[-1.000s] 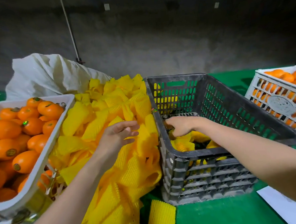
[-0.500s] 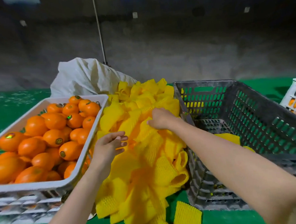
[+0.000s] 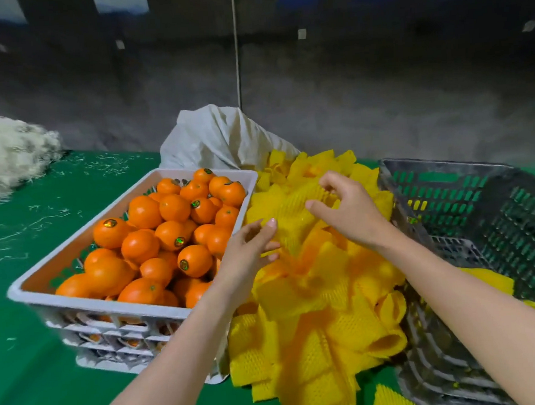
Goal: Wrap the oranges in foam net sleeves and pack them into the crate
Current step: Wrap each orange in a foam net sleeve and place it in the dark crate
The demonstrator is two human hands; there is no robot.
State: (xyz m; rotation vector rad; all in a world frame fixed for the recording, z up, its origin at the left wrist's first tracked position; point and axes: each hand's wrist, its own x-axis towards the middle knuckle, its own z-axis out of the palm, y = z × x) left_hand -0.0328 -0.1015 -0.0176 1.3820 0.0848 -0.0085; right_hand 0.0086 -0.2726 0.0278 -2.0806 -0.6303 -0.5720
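- Head view: both bare forearms are stretched forward over the heap of yellow foam net sleeves (image 3: 312,293), which is piled between two crates on the green table cover (image 3: 31,310).
- The right hand (image 3: 351,209) is held palm down over the top of the heap. Its fingers are curled, and a top sleeve (image 3: 295,213) is pinched between the thumb and the bent forefinger.
- The left hand (image 3: 250,253) is raised just beside the white crate's right wall, with the thumb pointing up and the fingers loosely curled against the same top sleeve. Whether the sleeve is actually gripped by this hand cannot be told.
- The unwrapped oranges (image 3: 168,236) are heaped in the white crate (image 3: 110,309) on the left, just beside the sleeves.
- The dark grey crate (image 3: 447,191) is set on the right, touching the heap. Yellow wrapped oranges (image 3: 490,279) are partly seen on its floor behind the right forearm.
- Small round shiny stickers are borne by several oranges. Their print is too small to be read.
- A white sack (image 3: 221,139) is slumped behind the sleeves, and a pale heap of shredded fibre (image 3: 6,155) is seen at the far left.
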